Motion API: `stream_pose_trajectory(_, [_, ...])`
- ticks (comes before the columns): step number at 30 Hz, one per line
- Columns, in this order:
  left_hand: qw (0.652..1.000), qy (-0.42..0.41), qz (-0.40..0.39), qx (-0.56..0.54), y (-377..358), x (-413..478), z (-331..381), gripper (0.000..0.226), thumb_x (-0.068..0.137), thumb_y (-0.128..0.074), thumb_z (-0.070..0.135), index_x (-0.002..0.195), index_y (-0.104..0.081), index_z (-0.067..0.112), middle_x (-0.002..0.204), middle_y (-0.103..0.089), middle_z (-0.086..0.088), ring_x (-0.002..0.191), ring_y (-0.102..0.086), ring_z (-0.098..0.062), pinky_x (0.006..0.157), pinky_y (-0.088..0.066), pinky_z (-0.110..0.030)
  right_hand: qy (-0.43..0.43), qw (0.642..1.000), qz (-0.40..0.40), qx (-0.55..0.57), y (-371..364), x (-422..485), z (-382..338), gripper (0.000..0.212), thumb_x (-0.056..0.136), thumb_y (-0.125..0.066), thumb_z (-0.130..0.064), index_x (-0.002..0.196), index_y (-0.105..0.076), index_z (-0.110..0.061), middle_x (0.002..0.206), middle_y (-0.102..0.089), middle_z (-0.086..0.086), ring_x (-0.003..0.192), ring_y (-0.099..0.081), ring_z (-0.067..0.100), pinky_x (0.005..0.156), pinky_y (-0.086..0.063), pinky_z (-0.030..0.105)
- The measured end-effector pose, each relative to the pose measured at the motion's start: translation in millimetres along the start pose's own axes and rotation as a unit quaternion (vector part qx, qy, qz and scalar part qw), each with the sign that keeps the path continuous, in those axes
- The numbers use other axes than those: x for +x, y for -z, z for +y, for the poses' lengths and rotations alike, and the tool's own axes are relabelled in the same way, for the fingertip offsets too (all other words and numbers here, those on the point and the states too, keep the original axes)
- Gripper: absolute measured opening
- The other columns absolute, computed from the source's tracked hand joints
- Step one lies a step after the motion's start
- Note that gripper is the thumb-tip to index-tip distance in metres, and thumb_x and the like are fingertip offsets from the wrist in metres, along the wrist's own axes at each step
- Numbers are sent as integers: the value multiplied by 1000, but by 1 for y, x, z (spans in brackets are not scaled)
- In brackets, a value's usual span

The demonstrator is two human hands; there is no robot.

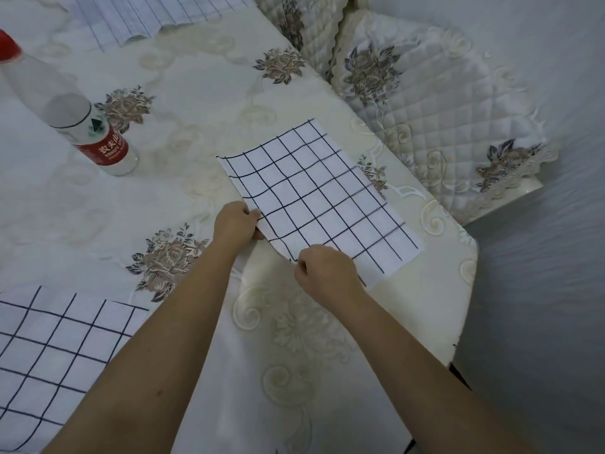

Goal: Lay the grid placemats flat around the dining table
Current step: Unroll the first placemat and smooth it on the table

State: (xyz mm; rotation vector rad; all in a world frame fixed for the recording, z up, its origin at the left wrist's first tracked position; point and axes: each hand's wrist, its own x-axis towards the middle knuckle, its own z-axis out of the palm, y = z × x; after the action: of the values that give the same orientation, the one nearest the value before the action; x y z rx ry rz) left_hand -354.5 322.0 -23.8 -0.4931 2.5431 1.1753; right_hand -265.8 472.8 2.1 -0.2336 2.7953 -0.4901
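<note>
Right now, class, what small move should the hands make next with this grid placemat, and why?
Probably lower its near edge and release: left hand and right hand pinch the grid placemat there, slightly raised, while the rest already lies flat on the tablecloth.

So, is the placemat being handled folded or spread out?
Spread out, not fully flat: the placemat shows its whole grid, but the left hand and right hand pinch its near edge, slightly raised.

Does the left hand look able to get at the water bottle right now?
Probably yes: only bare tablecloth lies between the left hand and the bottle, but it must first release the placemat it pinches.
</note>
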Motion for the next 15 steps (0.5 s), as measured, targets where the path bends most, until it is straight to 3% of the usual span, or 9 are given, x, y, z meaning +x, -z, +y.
stream_pose_trajectory(2, [999, -10, -10, 46, 2, 2, -2, 42, 94, -51, 20, 58, -32, 12, 52, -43, -4, 59, -46, -23, 51, -33, -27, 10, 1000, -19, 7, -3, -1, -5, 24, 91, -43, -21, 79, -57, -6, 76, -52, 6, 68, -51, 23, 56, -35, 27])
stream_pose_trajectory(5, [997, -16, -30, 74, 3, 1, -6, 39, 93, -53, 22, 60, -34, 13, 62, -43, -3, 71, -46, -24, 59, -33, -30, 19, 998, -53, 9, -8, -1, -11, 25, 92, -44, -25, 86, -60, -6, 83, -58, 8, 71, -51, 22, 59, -37, 28])
stream_pose_trajectory(11, [994, -23, -20, 109, 4, -4, -17, 40, 92, -55, 25, 61, -33, 14, 61, -43, -2, 65, -43, -21, 58, -30, -30, 27, 996, -84, 14, -11, -2, -12, 25, 91, -49, -28, 86, -61, -6, 86, -64, 9, 77, -57, 24, 64, -44, 32])
stream_pose_trajectory(15, [991, -14, -18, 128, 7, -9, -21, 41, 92, -54, 27, 60, -32, 14, 60, -37, -2, 54, -35, -13, 48, -24, -26, 26, 994, -102, 12, -7, -4, -9, 23, 88, -51, -27, 88, -63, -7, 85, -65, 8, 78, -59, 23, 66, -46, 32])
